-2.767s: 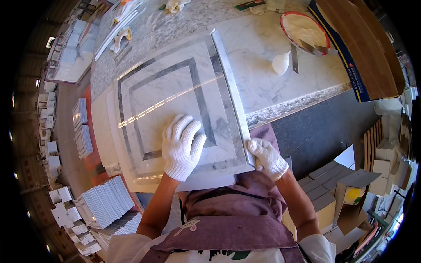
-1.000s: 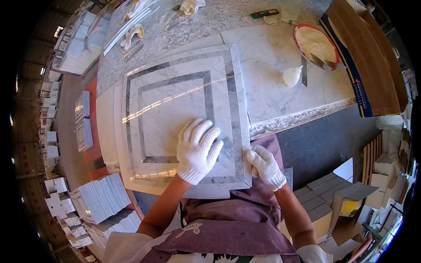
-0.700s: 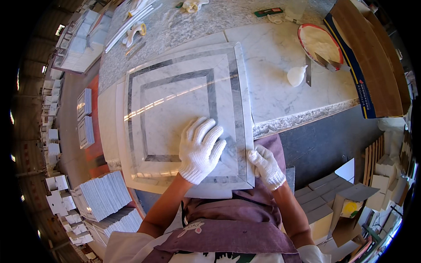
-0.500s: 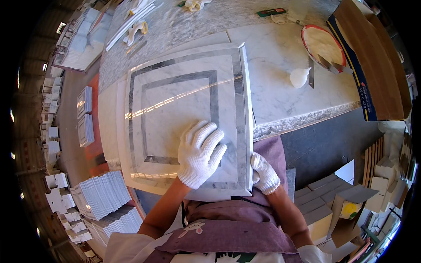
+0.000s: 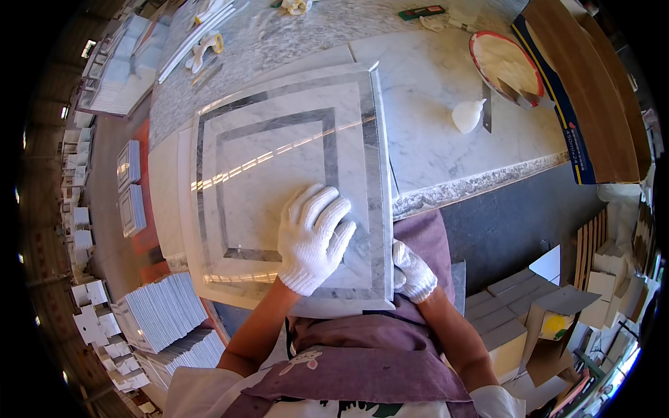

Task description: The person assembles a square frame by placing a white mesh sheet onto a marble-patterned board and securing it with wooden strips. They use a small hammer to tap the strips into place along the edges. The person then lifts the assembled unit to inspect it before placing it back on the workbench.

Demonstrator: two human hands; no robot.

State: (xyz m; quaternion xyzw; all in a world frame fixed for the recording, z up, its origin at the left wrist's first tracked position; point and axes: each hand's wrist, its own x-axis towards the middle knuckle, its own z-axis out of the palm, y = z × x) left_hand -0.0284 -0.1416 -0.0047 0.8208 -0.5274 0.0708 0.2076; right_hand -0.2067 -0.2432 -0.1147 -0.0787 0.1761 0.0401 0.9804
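Note:
A square marble tile [image 5: 274, 143] lies in front of me, white and grey with two dark grey inlaid frames. Its near edge overhangs the bench toward my apron. My left hand [image 5: 313, 240], in a white knitted glove, rests palm down on its polished face near the lower middle, fingers stretched out. At the tile's right edge, close to the near corner, my gloved right hand [image 5: 416, 272] is closed with its fingers bent. Those fingertips are partly hidden beside the edge, and I cannot make out what they hold.
On the bench [image 5: 446, 164] are a white squeeze bulb [image 5: 468, 115] and a red-rimmed bowl of white paste [image 5: 505, 63] with metal blades. An open cardboard box [image 5: 592, 90] stands at the right. Stacked panels [image 5: 166, 310] sit at left; cartons [image 5: 502, 313] at lower right.
The whole view has shifted slightly, so the bench and tile appear a little further left and up. Both hands keep about the same places on the tile.

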